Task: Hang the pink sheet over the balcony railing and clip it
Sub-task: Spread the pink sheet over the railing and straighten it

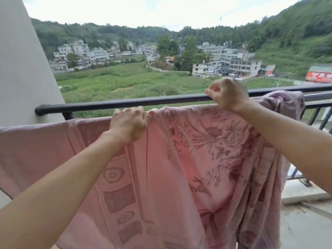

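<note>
A pink sheet (188,159) with a floral and border pattern hangs in front of me, its top edge held up just below the black balcony railing (107,104). My left hand (128,123) grips the top edge near the middle. My right hand (227,95) pinches the edge higher, at rail height. The sheet's far right end (287,99) is bunched over the railing. No clip is visible.
A beige wall (23,69) meets the rail's left end. A silver bar (318,96) and black balusters (313,115) show at the right. The concrete balcony floor (305,227) lies at lower right. Beyond are fields and buildings.
</note>
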Tool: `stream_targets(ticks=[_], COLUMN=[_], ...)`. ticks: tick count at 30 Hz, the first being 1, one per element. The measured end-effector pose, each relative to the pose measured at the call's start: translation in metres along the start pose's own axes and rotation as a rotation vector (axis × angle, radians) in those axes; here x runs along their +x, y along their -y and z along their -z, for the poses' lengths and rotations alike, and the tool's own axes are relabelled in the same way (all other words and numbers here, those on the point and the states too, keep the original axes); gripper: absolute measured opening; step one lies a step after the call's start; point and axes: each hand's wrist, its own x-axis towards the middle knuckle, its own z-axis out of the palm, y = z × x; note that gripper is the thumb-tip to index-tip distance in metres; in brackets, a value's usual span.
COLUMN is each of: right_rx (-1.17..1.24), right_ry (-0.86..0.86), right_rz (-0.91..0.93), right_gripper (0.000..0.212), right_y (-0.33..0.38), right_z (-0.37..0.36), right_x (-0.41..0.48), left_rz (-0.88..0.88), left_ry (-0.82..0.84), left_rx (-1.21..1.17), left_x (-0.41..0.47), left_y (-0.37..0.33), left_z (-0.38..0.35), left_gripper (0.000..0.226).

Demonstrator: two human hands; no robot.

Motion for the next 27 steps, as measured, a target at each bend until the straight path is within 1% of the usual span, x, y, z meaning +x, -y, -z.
stream_targets(ticks=[3,5,6,7,8,10,11,13,16,18,21,22,23,24,25,27], right_rx=[-0.154,-0.241,-0.24,-0.216,-0.178,-0.109,-0.081,-0.028,0.001,-0.001,0.024,0.025,-0.002,-0.04,-0.072,-0.145], right_ry=[-0.148,-0.165,-0.166,-0.173,-0.182,-0.201,-0.217,-0.262,-0.333,-0.382,-0.43,-0.421,-0.371,-0.265,-0.122,0.22], right_rz=[-0.124,-0.256,-0.335,-0.407,-0.459,-0.484,-0.466,-0.39,-0.287,-0.29,-0.347,-0.362,-0.367,-0.365,-0.365,-0.377], right_gripper=[0.043,0.061,0.069,0.071,0.067,0.046,0.036,0.025,0.022,0.027,0.029,0.027,0.024,0.021,0.017,0.025], right_y=[-0.066,-0.101,-0.117,-0.131,-0.143,-0.164,-0.171,-0.18,-0.186,-0.187,-0.188,-0.189,-0.187,-0.187,-0.188,-0.19], right_z=[0.011,0.011,0.009,0.008,0.008,0.012,0.016,0.028,0.057,0.075,0.092,0.088,0.08,0.067,0.051,0.024], right_x=[-0.054,-0.081,-0.089,-0.093,-0.093,-0.085,-0.08,-0.068,-0.031,0.01,0.077,0.092,0.1,0.102,0.099,0.08], left_rz=[-0.024,0.009,0.034,0.052,0.069,0.091,0.099,0.113,0.133,0.15,0.168,0.174,0.179,0.185,0.19,0.198], left_ry=[-0.005,-0.018,-0.027,-0.035,-0.037,-0.028,-0.027,-0.038,-0.058,-0.069,-0.081,-0.08,-0.084,-0.087,-0.088,-0.083], left_rx=[0.025,0.04,0.045,0.052,0.062,0.078,0.079,0.083,0.1,0.102,0.089,0.088,0.081,0.077,0.079,0.092], left_x=[0.017,0.022,0.024,0.027,0.028,0.029,0.028,0.026,0.024,0.024,0.026,0.026,0.025,0.024,0.024,0.023], left_y=[-0.034,-0.043,-0.044,-0.045,-0.044,-0.046,-0.046,-0.044,-0.045,-0.046,-0.045,-0.045,-0.045,-0.044,-0.045,-0.046], left_z=[-0.01,-0.014,-0.015,-0.017,-0.017,-0.019,-0.019,-0.017,-0.018,-0.018,-0.02,-0.021,-0.02,-0.019,-0.018,-0.019], left_gripper=[0.055,0.067,0.071,0.074,0.075,0.075,0.075,0.078,0.084,0.086,0.087,0.086,0.086,0.085,0.084,0.083])
